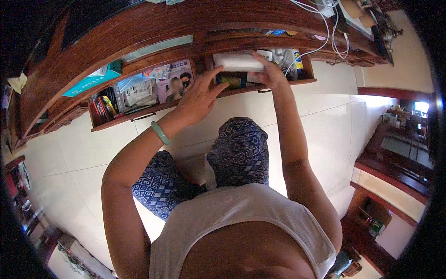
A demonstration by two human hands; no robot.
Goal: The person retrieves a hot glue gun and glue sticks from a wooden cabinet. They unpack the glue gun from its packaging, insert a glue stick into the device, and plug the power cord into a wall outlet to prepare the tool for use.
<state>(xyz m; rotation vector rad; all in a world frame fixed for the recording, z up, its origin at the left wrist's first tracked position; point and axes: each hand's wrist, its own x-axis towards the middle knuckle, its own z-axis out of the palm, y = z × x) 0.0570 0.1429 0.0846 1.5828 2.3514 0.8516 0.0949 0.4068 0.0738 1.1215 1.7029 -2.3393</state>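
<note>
My right hand (272,73) grips the right end of a white oblong package (239,62) over the open right drawer (304,82). Its thumb lies along the package's end. My left hand (200,97) reaches over the gap between two drawers, fingers apart, one fingertip at the package's left end. A light green bangle (160,133) circles the left wrist. Below the package, a dark item with yellow-green parts (232,82) shows in the drawer. What the package contains cannot be seen.
The open left drawer (121,120) holds a box with pictured people (174,86), bagged goods and small packets. A teal box (95,79) sits above it. White cables (327,35) hang by the right drawer. My knees in patterned trousers (239,151) are close below. Wooden furniture (395,158) stands right.
</note>
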